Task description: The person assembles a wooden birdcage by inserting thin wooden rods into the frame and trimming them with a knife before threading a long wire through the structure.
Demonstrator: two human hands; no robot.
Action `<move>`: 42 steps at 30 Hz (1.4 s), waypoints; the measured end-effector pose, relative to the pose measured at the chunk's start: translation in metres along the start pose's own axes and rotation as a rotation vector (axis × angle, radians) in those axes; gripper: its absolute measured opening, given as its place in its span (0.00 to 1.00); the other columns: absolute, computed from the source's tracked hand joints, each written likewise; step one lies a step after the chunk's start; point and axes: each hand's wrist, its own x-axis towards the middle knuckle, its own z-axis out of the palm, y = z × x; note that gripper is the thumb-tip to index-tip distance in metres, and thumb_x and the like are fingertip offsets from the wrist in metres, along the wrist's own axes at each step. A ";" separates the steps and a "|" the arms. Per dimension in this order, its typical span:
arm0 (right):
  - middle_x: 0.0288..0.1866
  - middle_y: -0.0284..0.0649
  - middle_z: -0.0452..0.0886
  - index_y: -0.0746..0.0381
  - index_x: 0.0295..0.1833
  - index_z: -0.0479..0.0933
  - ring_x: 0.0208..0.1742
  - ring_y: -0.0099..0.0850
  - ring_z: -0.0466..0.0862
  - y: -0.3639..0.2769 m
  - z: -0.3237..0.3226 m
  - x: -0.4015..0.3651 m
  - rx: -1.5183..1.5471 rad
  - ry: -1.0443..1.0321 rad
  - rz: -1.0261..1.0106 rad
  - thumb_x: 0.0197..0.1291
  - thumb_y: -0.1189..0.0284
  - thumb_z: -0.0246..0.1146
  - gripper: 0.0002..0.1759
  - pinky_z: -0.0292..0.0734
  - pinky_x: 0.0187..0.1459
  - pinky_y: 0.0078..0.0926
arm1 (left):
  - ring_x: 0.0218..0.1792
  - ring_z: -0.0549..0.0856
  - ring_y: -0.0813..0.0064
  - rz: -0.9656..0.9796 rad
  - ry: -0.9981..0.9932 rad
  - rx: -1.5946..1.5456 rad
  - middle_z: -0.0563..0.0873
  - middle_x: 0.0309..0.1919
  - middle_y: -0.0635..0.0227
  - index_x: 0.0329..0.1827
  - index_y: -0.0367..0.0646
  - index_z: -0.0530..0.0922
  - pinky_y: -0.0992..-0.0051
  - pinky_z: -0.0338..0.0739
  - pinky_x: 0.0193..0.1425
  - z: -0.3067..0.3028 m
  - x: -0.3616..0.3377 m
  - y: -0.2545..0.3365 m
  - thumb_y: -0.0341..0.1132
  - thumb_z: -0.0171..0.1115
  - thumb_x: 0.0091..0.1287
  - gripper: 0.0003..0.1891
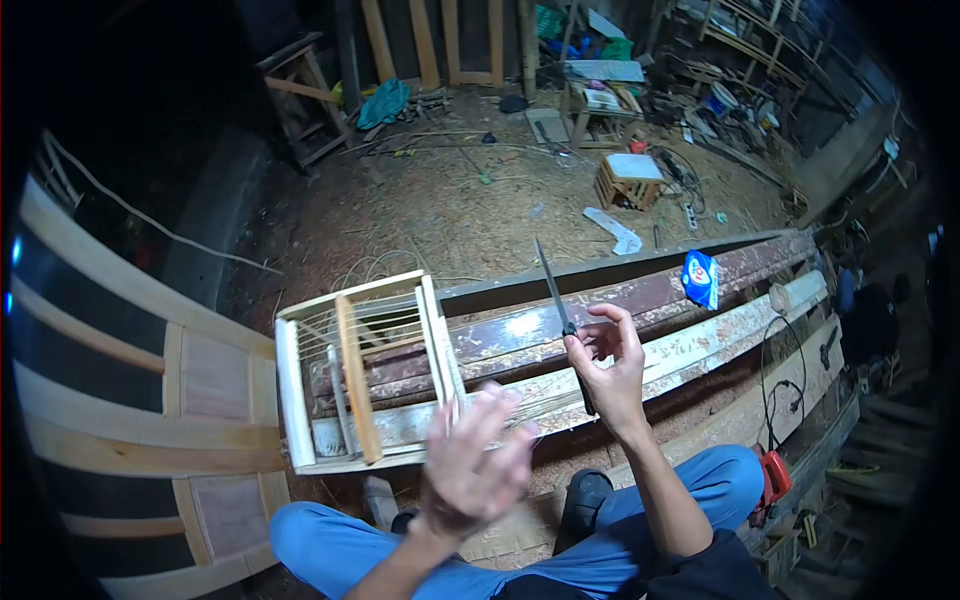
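Observation:
My right hand (607, 368) grips a long dark knife (555, 292) by its handle, the blade pointing up and away. My left hand (473, 465) is blurred, fingers spread, hovering just in front of a small wooden cage frame (360, 375) with thin bamboo bars. Whether a thin bamboo stick lies in the left hand cannot be made out. The cage frame rests on long planks (700, 335) that run across in front of my knees. My legs in blue trousers are below.
A blue and white packet (700, 278) lies on the far beam. Wooden door panels (150, 400) lean at the left. A red power tool (772, 478) with a black cable sits at the right. Small wooden stools (628, 180) and scattered timber stand on the sawdust floor.

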 end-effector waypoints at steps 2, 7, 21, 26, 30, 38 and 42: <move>0.41 0.32 0.85 0.62 0.68 0.76 0.31 0.11 0.76 0.034 -0.023 0.003 0.030 0.070 0.095 0.68 0.78 0.77 0.26 0.69 0.31 0.12 | 0.70 0.86 0.54 -0.066 -0.109 -0.266 0.90 0.64 0.55 0.61 0.42 0.85 0.49 0.67 0.82 0.031 0.003 0.028 0.28 0.70 0.68 0.18; 0.38 0.31 0.85 0.63 0.67 0.76 0.29 0.11 0.75 0.131 -0.075 -0.019 -0.090 0.213 0.290 0.69 0.81 0.74 0.23 0.70 0.30 0.14 | 0.66 0.88 0.58 -0.379 -0.309 -0.380 0.91 0.61 0.58 0.60 0.42 0.87 0.56 0.70 0.78 0.141 -0.034 0.024 0.31 0.70 0.71 0.15; 0.47 0.51 0.85 0.63 0.69 0.78 0.52 0.51 0.85 0.237 -0.105 -0.027 -0.581 0.158 0.348 0.70 0.79 0.69 0.23 0.78 0.56 0.51 | 0.47 0.85 0.62 -0.622 -0.407 -0.155 0.91 0.39 0.66 0.52 0.45 0.90 0.58 0.70 0.59 0.333 -0.095 0.017 0.37 0.73 0.70 0.11; 0.52 0.54 0.85 0.65 0.70 0.77 0.57 0.55 0.83 0.257 -0.104 -0.031 -0.684 0.197 0.323 0.69 0.83 0.63 0.24 0.76 0.62 0.54 | 0.45 0.84 0.63 -0.537 -0.474 -0.042 0.91 0.38 0.66 0.50 0.45 0.90 0.58 0.68 0.58 0.356 -0.106 0.031 0.42 0.73 0.70 0.12; 0.53 0.54 0.85 0.66 0.71 0.77 0.56 0.54 0.83 0.259 -0.105 -0.022 -0.675 0.215 0.271 0.70 0.83 0.63 0.25 0.76 0.61 0.53 | 0.46 0.84 0.62 -0.574 -0.559 -0.064 0.92 0.40 0.65 0.51 0.45 0.90 0.58 0.68 0.58 0.370 -0.098 0.035 0.41 0.72 0.72 0.12; 0.52 0.53 0.86 0.65 0.70 0.77 0.55 0.52 0.84 0.284 -0.105 -0.022 -0.728 0.230 0.306 0.68 0.84 0.64 0.25 0.78 0.60 0.51 | 0.47 0.85 0.59 -0.558 -0.521 -0.027 0.92 0.44 0.63 0.56 0.45 0.88 0.56 0.67 0.58 0.393 -0.083 0.039 0.38 0.68 0.73 0.13; 0.53 0.53 0.86 0.65 0.70 0.77 0.56 0.52 0.84 0.289 -0.105 -0.024 -0.739 0.191 0.327 0.67 0.83 0.65 0.25 0.78 0.60 0.50 | 0.47 0.85 0.59 -0.585 -0.532 -0.010 0.92 0.44 0.62 0.56 0.45 0.88 0.56 0.67 0.57 0.401 -0.086 0.040 0.36 0.67 0.73 0.12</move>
